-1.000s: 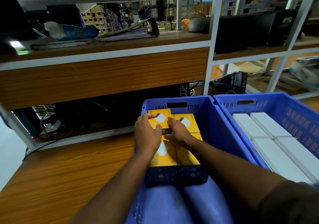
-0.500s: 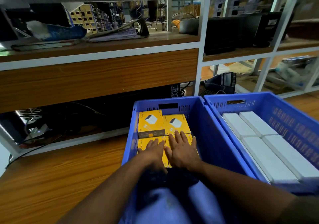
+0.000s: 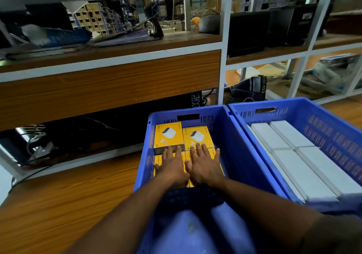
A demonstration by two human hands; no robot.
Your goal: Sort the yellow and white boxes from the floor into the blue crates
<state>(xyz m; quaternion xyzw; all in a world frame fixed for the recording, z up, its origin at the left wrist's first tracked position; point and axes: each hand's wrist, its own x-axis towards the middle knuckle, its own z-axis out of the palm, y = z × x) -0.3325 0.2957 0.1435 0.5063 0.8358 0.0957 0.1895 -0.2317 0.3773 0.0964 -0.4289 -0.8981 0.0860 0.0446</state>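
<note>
Two blue crates stand side by side on a wooden surface (image 3: pixel 58 204), their long walls touching. The left crate (image 3: pixel 231 146) holds yellow boxes laid flat in two rows. In the far row, the far-left yellow box (image 3: pixel 168 136) and the far-right yellow box (image 3: pixel 196 137) sit just beside each other against the crate's far wall, each printed with a white cube-shaped item. The far-left one stands a little higher than its neighbour, its near side face showing. The near row of yellow boxes (image 3: pixel 218 156) is mostly covered by the person's hands.

The left hand (image 3: pixel 172 168) lies palm down on the near-left box, fingers straight and together, their tips reaching the near edge of the far-left yellow box. The right hand (image 3: pixel 204 167) lies palm down on the near-right box, fingers straight and slightly spread, its tips touching the near edge of the far-right yellow box. Neither hand grasps anything; both press flat, thumbs nearly touching in the middle. Both bare forearms reach in over the crate's near wall.

The right crate (image 3: pixel 321 134) holds white boxes (image 3: pixel 305 173) lying flat in two rows, filling its floor.

Behind the crates stands a white-framed shelf unit (image 3: pixel 222 57) with wooden boards. A dark monitor (image 3: pixel 248 32) sits on the right board, and cables (image 3: pixel 37 151) lie in the dark space under the left one.
</note>
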